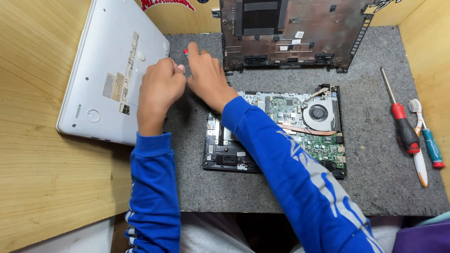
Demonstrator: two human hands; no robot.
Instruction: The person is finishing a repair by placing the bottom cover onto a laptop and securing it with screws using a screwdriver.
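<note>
nearest the camera are two blue sleeves [300,187] with pale grey markings, reaching up over a grey felt mat [375,187]. on the mat lies an opened laptop base [281,136], its green circuit board, round fan and copper heat pipe bare; the right forearm crosses its left part. just beyond the base's far left corner the two hands meet, touching each other. the left hand [160,89] is clenched into a loose fist, thumb tip pressed toward the right hand. the right hand [206,77] has its fingers curled down with the fingertips pinched around a small red-tipped thing [185,52]; what it is cannot be told, as only its end shows. left of the base, partly off the mat on the wooden bench, lies a closed white laptop [112,65], underside up. beyond the base a dark bottom cover [290,33] leans upright. well to the right of the base lie a red-handled screwdriver [404,129], a toothbrush [418,145] and a teal-handled screwdriver [432,149], close together.
</note>
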